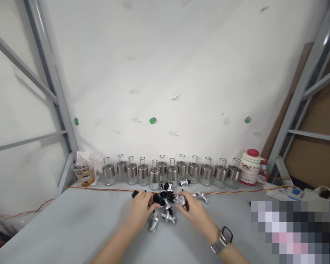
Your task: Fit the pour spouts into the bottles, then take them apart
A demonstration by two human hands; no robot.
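Observation:
A heap of small metal pourer spouts and black stoppers (165,205) lies on the grey table (71,227). My left hand (141,208) rests at the heap's left side, fingers curled around a black piece. My right hand (191,209), with a watch on its wrist, is at the heap's right side and pinches a silver spout cap (180,200). Behind the heap stands a row of several small glass bottles with steel collars (172,170), all uncapped.
A plastic cup with amber liquid and a tissue (84,172) stands at the back left. A white jar with a red lid (250,167) is at the back right, beside a power strip (288,190). A twisted red-yellow wire (104,189) runs across the table. Metal frame posts flank both sides.

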